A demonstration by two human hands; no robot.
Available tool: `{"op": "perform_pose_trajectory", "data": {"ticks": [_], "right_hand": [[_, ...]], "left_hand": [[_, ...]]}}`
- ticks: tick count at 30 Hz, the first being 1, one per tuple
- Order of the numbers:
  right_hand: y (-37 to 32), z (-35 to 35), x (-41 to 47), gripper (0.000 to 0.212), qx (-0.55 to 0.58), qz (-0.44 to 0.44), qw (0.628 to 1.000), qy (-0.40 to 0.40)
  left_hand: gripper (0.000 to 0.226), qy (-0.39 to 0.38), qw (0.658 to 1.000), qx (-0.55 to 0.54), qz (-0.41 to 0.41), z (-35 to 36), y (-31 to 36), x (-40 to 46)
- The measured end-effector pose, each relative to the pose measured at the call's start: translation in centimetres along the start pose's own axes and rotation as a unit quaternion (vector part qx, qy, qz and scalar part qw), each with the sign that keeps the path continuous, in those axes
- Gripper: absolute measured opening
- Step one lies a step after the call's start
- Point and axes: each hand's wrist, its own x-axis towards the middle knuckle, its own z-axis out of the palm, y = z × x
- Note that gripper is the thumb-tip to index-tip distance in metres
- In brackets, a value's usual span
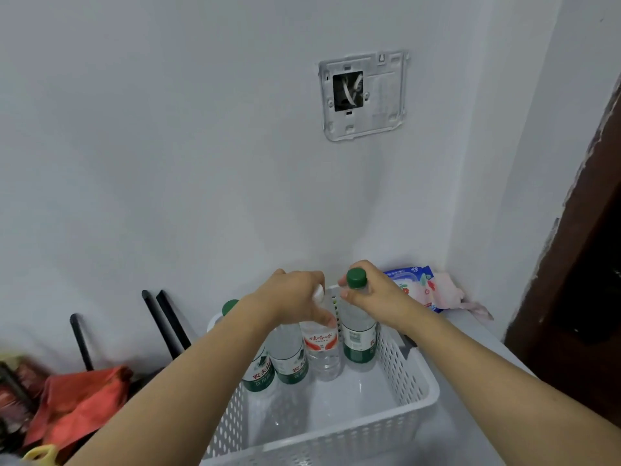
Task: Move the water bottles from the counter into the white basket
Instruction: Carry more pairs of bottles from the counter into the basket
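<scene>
A white perforated basket (411, 403) stands on the counter in front of me. Several clear water bottles stand upright along its far side. My left hand (295, 295) grips the top of a bottle with a red and white label (321, 348); its white cap shows under my fingers. My right hand (373, 294) holds the neck of a green-capped bottle with a green label (359, 341) at the basket's far right. Two more green-labelled bottles (289, 359) stand to the left, partly hidden by my left forearm.
A pack of wet wipes (415, 287) and a pink cloth (450, 290) lie in the back right corner. Red fabric (79, 398) and black rods (161, 324) sit on the left. A white wall with an open socket plate (364, 95) rises behind; a dark door frame (578, 264) stands right.
</scene>
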Motion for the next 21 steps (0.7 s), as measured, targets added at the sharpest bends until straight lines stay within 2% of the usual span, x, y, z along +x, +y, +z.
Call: {"op": "perform_pose_trajectory", "data": {"ticks": [6,10,12,17,21], "right_hand": [[-2.0,-0.9,-1.3,0.037,-0.037,0.014,0.999,-0.025],[-3.5,-2.0,-3.6,0.058,-0.083,0.015,0.996,0.007],[-4.7,-3.1,-4.8,0.063,-0.105,0.018,0.993,0.042],[-7.5,-5.7,-9.1,0.062,-0.157,0.022,0.980,0.117],[-9.1,-7.4,-13.6,0.061,-0.223,0.041,0.960,0.163]], "left_hand": [[0.069,-0.017,0.999,-0.012,-0.049,-1.2,0.9,-1.2],[0.079,-0.027,0.995,-0.060,-0.071,-2.2,1.9,-2.7],[0.080,0.009,0.997,-0.051,-0.060,-3.3,2.5,-3.7],[0.053,0.172,0.985,-0.009,0.002,-6.2,4.8,-5.7],[0.047,0.236,0.968,0.014,0.077,-7.3,7.6,-6.0]]}}
